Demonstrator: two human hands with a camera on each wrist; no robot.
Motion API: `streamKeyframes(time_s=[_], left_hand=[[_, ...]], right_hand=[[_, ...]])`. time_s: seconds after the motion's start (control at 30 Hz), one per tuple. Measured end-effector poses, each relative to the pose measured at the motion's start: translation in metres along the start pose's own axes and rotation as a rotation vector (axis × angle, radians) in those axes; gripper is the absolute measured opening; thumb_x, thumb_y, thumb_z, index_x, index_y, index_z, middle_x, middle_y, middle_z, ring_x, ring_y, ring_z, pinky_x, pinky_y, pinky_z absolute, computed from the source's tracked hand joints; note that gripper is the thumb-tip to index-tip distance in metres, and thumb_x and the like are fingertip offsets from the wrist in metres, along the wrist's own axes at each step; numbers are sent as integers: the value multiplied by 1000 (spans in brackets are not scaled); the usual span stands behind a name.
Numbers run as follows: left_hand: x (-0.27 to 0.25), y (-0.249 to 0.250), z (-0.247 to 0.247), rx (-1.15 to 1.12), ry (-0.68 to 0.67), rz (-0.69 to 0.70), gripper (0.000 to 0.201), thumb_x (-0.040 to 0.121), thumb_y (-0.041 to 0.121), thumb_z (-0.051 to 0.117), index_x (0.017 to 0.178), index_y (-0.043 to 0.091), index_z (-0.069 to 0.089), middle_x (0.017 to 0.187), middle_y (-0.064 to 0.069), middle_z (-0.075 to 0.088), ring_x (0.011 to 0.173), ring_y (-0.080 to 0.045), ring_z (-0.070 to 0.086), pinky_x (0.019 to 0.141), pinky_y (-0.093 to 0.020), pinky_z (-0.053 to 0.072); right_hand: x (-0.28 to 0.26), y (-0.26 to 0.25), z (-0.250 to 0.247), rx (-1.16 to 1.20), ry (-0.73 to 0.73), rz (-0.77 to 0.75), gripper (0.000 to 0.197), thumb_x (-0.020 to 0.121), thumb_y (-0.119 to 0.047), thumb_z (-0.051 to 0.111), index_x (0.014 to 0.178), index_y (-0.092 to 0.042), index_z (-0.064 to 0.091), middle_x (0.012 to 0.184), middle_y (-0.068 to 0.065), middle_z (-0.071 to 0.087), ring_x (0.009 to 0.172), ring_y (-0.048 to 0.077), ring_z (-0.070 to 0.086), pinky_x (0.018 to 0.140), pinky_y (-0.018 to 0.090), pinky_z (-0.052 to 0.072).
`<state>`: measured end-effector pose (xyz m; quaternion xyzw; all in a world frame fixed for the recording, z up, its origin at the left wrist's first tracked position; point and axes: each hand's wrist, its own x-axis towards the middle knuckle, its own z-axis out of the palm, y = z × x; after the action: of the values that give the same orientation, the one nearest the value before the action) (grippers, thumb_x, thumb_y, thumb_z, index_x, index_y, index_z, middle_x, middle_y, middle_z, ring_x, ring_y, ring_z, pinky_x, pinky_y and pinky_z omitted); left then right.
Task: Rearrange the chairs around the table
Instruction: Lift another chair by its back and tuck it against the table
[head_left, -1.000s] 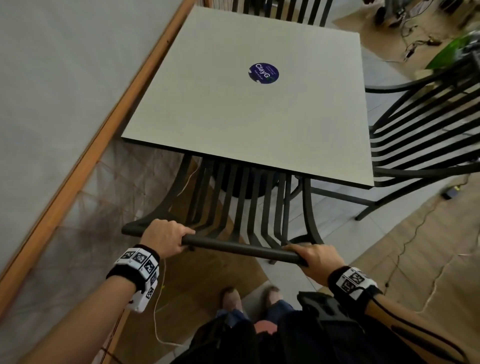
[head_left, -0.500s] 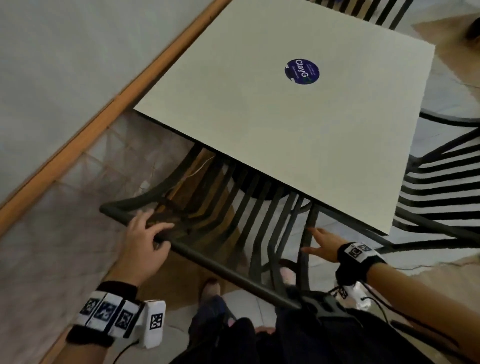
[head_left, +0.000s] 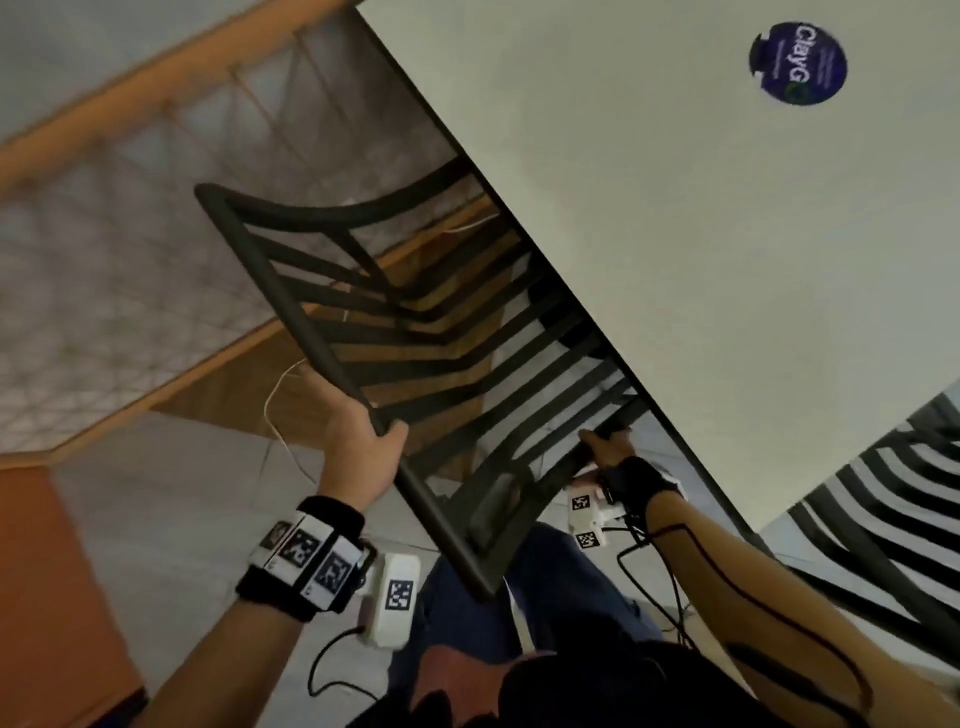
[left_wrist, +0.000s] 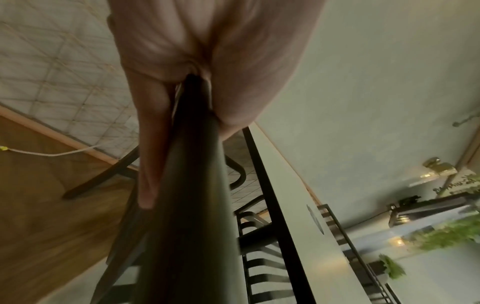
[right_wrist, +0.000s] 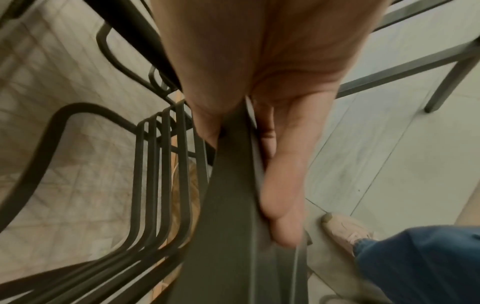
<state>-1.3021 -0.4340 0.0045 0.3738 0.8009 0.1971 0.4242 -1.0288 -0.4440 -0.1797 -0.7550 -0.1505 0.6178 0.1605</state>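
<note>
A black slatted metal chair (head_left: 415, 332) stands half under the pale square table (head_left: 675, 208), its seat hidden beneath the top. My left hand (head_left: 363, 441) grips the chair's top rail (left_wrist: 187, 205) from below, about midway along it. My right hand (head_left: 605, 447) holds the chair's side frame (right_wrist: 233, 205) low down, close under the table's near edge, with thumb and fingers round the bar. A second slatted chair (head_left: 893, 509) stands at the table's right side.
A wall with an orange wooden skirting (head_left: 156, 93) runs close on the left, over patterned floor tiles. A thin white cable (head_left: 280, 415) lies on the floor near my left hand. My legs in blue jeans (head_left: 467, 613) stand right behind the chair.
Both hands left the top rail and took new holds: the left grips the rail from below, the right went down to the side frame. My view has swung left and closer.
</note>
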Motion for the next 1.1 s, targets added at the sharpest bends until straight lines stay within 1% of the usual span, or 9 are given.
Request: streamKeyframes(time_s=[0.07,0.17,0.33,0.5,0.6,0.77,0.93,1.03,1.1], left_hand=[[-3,7,4,0,18,6,98,87,-3,58,147,5,-19,136,-14,44,123,-25,45,96,-12,29],[11,14,3,18,32,48,100,87,2,58,147,8,-22,111,-10,63,88,-12,61,93,-26,46],[24,26,11,-1,14,106,100,87,5,57,146,13,-24,126,-14,59,110,-23,61,88,-22,44],[24,21,8,0,-1,140,100,88,5,57,146,13,-25,125,-15,59,110,-25,61,93,-31,51],[22,12,1,14,15,138,99,88,3,56,147,10,-23,118,-10,64,106,-18,60,93,-26,45],[29,5,-7,19,19,121,96,89,5,56,148,12,-19,108,-5,61,93,-13,57,87,-26,46],[33,-5,-9,20,32,100,96,88,4,57,149,17,-16,102,0,62,97,-15,60,93,-33,50],[34,-11,-9,14,33,106,95,86,3,58,149,16,-12,94,4,64,97,-16,63,94,-38,52],[34,-12,-9,10,19,99,95,87,3,58,149,14,-13,95,3,65,95,-16,63,95,-39,53]], right_hand=[[3,-6,2,-125,88,1,37,95,-13,51,128,3,45,120,14,53,115,37,53,89,27,48],[17,-10,1,-229,175,-17,50,95,-22,50,132,11,42,137,28,49,123,42,48,106,46,39],[25,-16,-10,-201,228,-76,43,91,-21,56,121,8,50,125,16,55,114,34,55,100,52,45],[60,3,-15,-122,164,-49,49,84,-32,62,118,2,52,124,17,60,109,38,60,94,53,50],[49,5,-4,-102,116,-15,35,87,-31,60,111,-7,54,107,14,65,93,36,64,79,50,56],[37,1,11,-77,93,25,28,90,-34,56,107,-14,51,102,13,60,95,36,63,91,55,51],[117,43,9,-72,113,17,71,67,-50,69,123,-11,50,122,11,62,105,38,63,94,55,51],[127,56,8,-25,129,18,66,71,-46,69,122,-15,42,119,9,60,101,37,63,87,57,54],[131,60,8,11,161,37,78,62,-46,74,124,-19,33,123,8,57,104,38,62,86,58,53]])
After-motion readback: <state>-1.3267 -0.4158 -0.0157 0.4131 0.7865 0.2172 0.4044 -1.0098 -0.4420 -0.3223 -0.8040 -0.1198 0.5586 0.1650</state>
